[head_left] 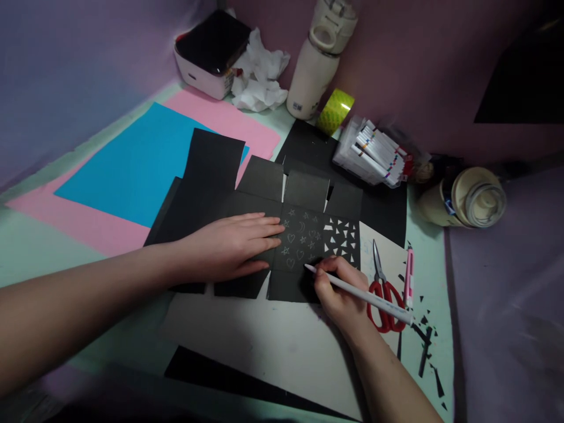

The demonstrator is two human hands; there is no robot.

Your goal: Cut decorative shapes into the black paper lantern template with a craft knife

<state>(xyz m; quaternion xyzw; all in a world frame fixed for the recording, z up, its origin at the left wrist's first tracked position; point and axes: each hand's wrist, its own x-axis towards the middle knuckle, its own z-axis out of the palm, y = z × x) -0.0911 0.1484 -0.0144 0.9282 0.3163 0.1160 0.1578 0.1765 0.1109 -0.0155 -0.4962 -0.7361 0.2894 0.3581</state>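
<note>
A black paper box template [247,202] with cut flaps lies flat in the middle of the table. My left hand [240,244] rests on it, palm down, fingers stretched out. My right hand [341,288] is closed around a white marker [365,292], whose tip points at the lower part of a panel with drawn stars, hearts and a moon. Just right of that panel, another panel [342,241] has several small triangles cut out. Red-handled scissors [384,294] lie beside my right hand, and a pink craft knife [409,276] lies further right.
Blue paper [132,164] and pink paper [101,220] lie at the left. Along the back stand a white box [205,76], crumpled tissues [259,73], a bottle [312,76], yellow tape [336,111] and a marker case [372,153]. Black scraps [425,352] litter the right edge, near a jar [462,200].
</note>
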